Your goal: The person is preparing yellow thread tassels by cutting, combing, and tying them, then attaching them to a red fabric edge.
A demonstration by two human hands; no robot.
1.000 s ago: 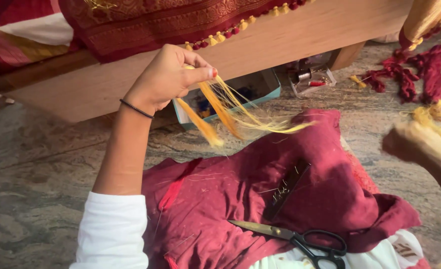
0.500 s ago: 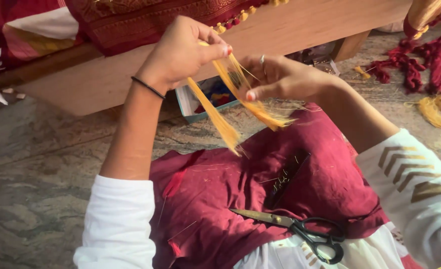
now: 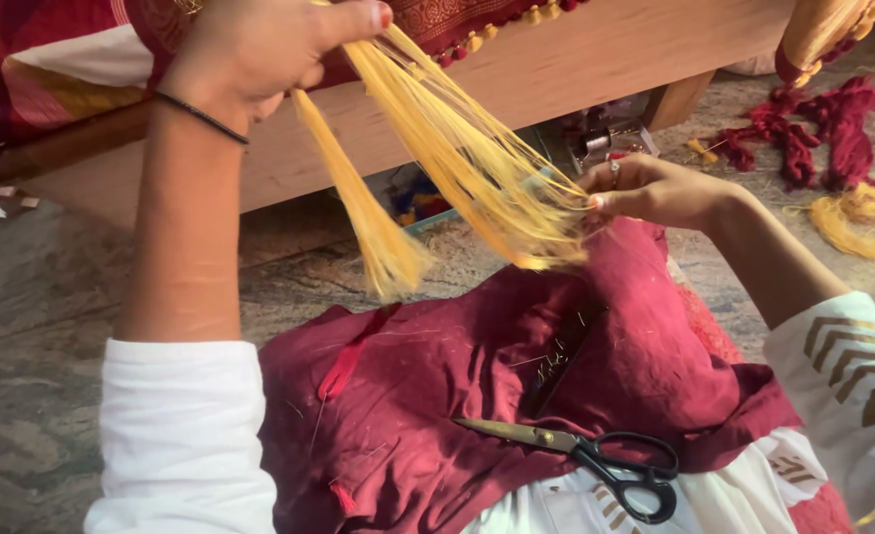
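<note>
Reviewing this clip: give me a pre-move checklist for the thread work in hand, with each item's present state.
1. Left hand grips the top of the yellow thread bundle: ok.
2. Right hand pinches the bundle's lower end, strands spread taut between the hands: ok.
3. Separate yellow tassel hangs free from the left hand, apart from the spread strands: ok.
4. Scissors lie closed on the maroon cloth on the lap, clear of both hands: ok.
5. Strands free of knots: cannot tell.
</note>
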